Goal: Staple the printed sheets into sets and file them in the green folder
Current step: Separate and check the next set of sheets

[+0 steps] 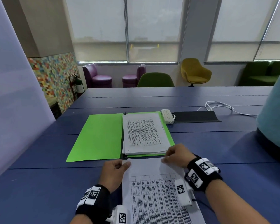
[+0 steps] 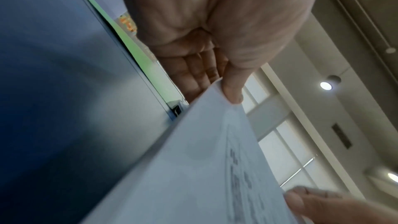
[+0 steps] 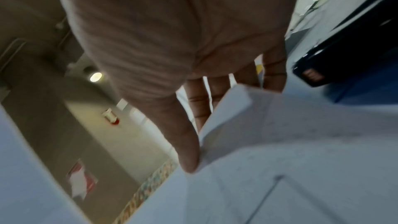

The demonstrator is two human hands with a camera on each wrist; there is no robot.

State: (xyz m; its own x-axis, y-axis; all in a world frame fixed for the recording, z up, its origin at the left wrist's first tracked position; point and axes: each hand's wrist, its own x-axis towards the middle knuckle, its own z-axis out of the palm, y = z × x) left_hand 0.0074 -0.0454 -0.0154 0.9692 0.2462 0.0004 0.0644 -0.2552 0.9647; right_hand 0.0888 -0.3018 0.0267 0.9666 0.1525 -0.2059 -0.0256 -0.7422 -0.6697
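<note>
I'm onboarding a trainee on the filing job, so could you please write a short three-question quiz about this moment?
1. True or false: the green folder lies closed on the table.
2. Which hand grips the held printed sheets? A) left hand only B) right hand only C) both
3. Fill in: the stack of printed pages rests on the folder's ___ half.

Key:
1. False; it lies open.
2. C; each hand pinches a far corner.
3. Right.
</note>
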